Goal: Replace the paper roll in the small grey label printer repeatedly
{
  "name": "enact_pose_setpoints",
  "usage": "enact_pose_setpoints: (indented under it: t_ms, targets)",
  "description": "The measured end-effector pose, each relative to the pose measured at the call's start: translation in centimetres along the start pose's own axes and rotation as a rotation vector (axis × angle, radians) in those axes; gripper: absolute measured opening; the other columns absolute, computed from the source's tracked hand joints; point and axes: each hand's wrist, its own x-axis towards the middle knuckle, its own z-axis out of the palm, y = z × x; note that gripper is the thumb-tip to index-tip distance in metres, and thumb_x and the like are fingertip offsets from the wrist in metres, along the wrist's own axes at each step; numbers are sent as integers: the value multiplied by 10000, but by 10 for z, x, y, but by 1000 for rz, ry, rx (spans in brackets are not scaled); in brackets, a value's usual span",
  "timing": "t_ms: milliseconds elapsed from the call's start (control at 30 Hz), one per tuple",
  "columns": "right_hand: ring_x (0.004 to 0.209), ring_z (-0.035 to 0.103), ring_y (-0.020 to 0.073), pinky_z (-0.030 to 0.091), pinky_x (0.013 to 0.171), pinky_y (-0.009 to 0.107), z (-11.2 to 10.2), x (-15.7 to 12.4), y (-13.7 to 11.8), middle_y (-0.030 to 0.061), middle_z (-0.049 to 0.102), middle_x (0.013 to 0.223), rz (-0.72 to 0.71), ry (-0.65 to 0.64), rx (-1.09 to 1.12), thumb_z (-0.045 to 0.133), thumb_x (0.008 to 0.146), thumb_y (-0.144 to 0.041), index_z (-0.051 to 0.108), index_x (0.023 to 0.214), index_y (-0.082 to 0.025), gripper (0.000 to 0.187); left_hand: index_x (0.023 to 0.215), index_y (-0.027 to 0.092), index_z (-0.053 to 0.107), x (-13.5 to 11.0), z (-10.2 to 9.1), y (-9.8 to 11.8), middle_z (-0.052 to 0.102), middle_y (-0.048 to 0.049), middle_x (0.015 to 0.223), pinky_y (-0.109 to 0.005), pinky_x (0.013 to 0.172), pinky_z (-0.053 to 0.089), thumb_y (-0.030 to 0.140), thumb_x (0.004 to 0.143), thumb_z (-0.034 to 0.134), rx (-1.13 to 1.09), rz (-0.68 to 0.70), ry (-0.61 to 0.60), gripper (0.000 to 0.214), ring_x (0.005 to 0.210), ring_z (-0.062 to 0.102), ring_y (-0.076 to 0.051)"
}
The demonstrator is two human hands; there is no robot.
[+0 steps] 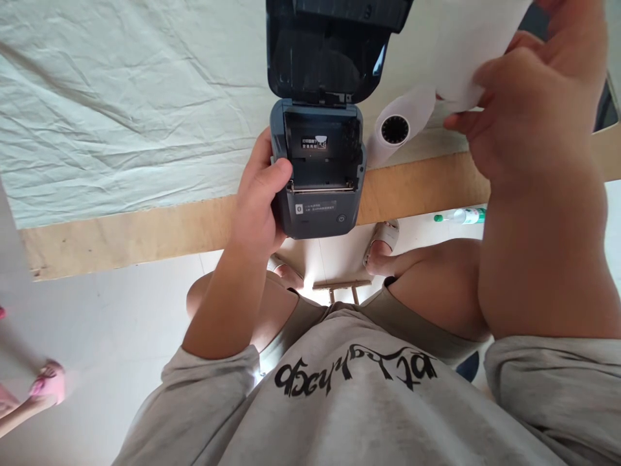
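A dark blue-grey label printer [320,175] is at the table's front edge, its black lid [325,61] swung up. Inside, the paper compartment shows a small printed sticker and no roll. My left hand [262,194] grips the printer's left side, thumb on the rim. Just right of the printer is a white paper roll [412,113] with a black toothed core. Higher up, my right hand [528,97] pinches a white sheet of paper [478,39]; whether it joins the roll cannot be made out. Some of its fingers are hidden behind the paper.
A pale wrinkled cloth [121,97] covers the table, leaving a bare wooden edge [121,233] at the front. Dark objects lie partly hidden at the far right. Below are a green-capped bottle [460,216] on the floor and another person's pink shoe [48,382] at left.
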Motion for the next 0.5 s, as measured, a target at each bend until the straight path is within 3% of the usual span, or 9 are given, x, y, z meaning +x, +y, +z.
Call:
enact_pose_setpoints:
  t_ms: [100,200,400,500]
  targets:
    - [627,543,83,348,390,206,1,5,0,-11,473,833,112,60,272,362,670,-111,437,980,-215,336,1111,217,519,1,-1,-1,593,-58,1066,-439,828,533,422,770,532,-3,2,-18,398,1017,620,-274]
    - [618,544,81,394,389,219,4,7,3,-16,454,781,49,64,276,408,707,-144,462,883,-184,189,1110,205,524,0,-1,0,595,-67,1082,-405,790,531,410,769,544,-20,21,-18,398,976,620,-252]
    - [617,560,88,465,427,234,7,4,12,-44,502,760,9,25,276,543,669,-118,461,880,-186,237,1126,181,505,3,-4,-2,599,-88,1104,-413,801,519,422,756,571,-27,29,-31,447,973,613,-249]
    - [696,584,78,541,571,275,5,3,10,-49,510,822,55,32,307,581,708,-100,465,917,-189,255,1100,176,505,6,-7,-4,607,-94,1079,-422,769,520,459,717,609,-33,53,-46,487,951,618,-259]
